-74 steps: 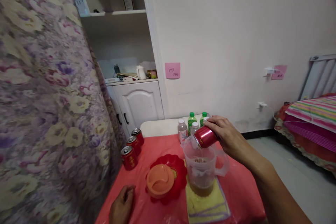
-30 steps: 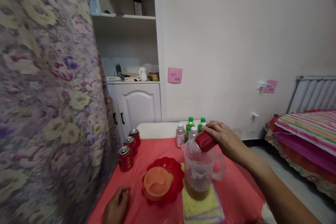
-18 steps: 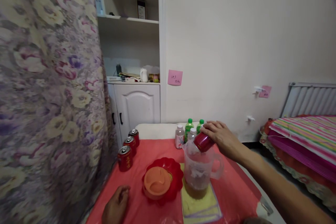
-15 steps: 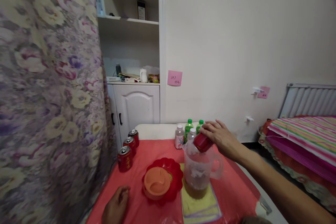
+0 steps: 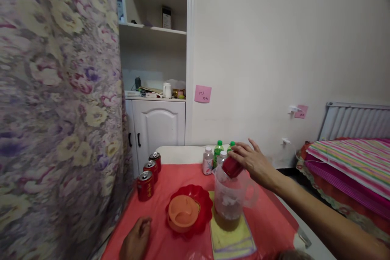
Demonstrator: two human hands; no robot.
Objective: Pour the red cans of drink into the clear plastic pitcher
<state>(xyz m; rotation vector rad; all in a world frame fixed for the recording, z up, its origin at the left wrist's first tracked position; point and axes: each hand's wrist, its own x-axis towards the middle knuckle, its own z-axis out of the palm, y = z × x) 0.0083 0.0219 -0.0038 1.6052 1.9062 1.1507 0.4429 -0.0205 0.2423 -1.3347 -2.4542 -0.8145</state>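
Note:
My right hand (image 5: pixel 250 161) grips a red drink can (image 5: pixel 232 166), tipped over the mouth of a clear plastic measuring jug (image 5: pixel 228 197). Brownish liquid lies in the bottom of the jug, which stands on a folded yellow cloth (image 5: pixel 231 241). Fingers curled in and holding nothing that shows, my left hand (image 5: pixel 137 237) rests near the front left of the table. Between the hands sits a red scalloped plate (image 5: pixel 204 219) with an orange divided bowl (image 5: pixel 183 211) on it.
Three red cans (image 5: pixel 145 187) stand in a row at the table's left edge. Behind the jug are clear bottles with white caps (image 5: pixel 207 161) and green-capped bottles (image 5: pixel 218 152). A floral curtain (image 5: pixel 67 109) hangs at left; a bed (image 5: pixel 350 166) is at right.
The view has shifted slightly. My right hand still holds the can tilted over the jug, with a finger raised a little more. My left hand stays where it was.

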